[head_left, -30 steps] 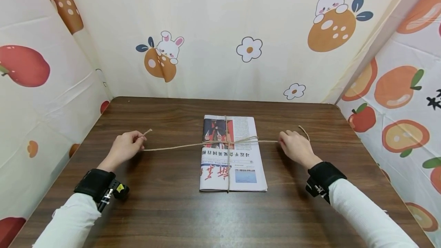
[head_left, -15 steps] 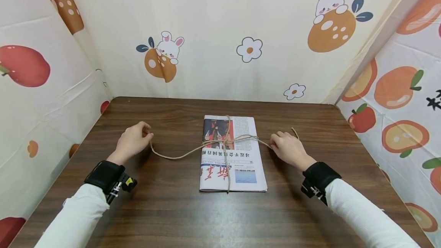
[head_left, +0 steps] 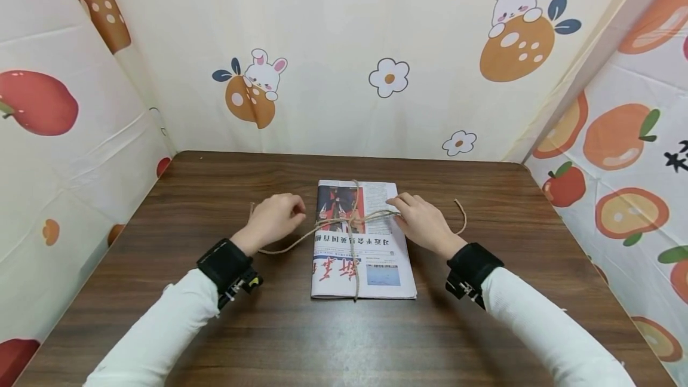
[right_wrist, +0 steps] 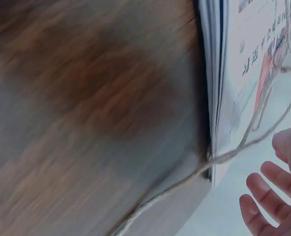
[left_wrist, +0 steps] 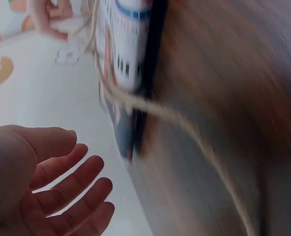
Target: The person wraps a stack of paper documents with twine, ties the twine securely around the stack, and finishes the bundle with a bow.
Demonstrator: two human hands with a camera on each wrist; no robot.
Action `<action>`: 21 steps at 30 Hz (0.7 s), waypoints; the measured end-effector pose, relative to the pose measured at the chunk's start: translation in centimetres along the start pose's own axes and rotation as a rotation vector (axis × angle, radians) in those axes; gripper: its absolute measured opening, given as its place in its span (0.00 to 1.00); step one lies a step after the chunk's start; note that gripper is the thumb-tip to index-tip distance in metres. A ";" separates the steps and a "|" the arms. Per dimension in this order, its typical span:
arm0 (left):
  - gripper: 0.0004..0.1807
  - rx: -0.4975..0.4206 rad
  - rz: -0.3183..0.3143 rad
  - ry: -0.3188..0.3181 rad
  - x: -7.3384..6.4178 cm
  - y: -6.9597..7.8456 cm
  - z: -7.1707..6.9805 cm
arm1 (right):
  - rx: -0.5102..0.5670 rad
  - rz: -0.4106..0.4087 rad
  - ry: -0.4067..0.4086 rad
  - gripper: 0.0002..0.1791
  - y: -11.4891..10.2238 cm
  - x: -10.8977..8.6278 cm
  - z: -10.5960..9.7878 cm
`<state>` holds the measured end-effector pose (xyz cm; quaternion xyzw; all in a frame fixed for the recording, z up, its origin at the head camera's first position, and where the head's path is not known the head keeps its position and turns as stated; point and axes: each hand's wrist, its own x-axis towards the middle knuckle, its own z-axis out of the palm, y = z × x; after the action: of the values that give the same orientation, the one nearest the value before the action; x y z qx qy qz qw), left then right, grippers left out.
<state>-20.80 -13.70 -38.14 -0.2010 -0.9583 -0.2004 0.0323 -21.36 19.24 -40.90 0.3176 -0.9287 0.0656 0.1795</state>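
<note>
Newspaper bundle [head_left: 376, 255] flat on the table [head_left: 344, 339], unmoved since the earlier frames; twine [head_left: 357, 255] runs over it lengthwise and across, strands meeting on the upper face, both tails slack where a second ago they were drawn straight; left hand [head_left: 274, 220], then well out to the side with the left tail at its fingertips, now near the bundle's left edge, fingers apart and loosely bent, holding nothing, that tail passing behind the wrist; right hand [head_left: 424, 220], previously pinching the right tail beside the bundle, now at the bundle's right edge, fingers spread and gently curved, gripping nothing, contact with the twine not certain; right tail lies curled just past this hand
</note>
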 end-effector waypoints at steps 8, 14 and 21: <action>0.07 0.051 -0.027 -0.115 1.1 1.9 2.1 | 0.006 0.000 -0.023 0.11 -0.7 0.0 0.8; 0.09 0.059 -0.071 -0.165 1.2 2.2 3.1 | 0.018 0.006 -0.002 0.06 -0.7 -0.3 1.4; 0.08 0.054 -0.089 -0.148 1.2 2.4 3.5 | 0.008 0.004 0.006 0.06 -0.8 -0.3 2.1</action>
<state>-20.89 -9.83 -40.28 -0.1717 -0.9711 -0.1604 -0.0424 -21.21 18.31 -42.93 0.3165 -0.9285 0.0706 0.1809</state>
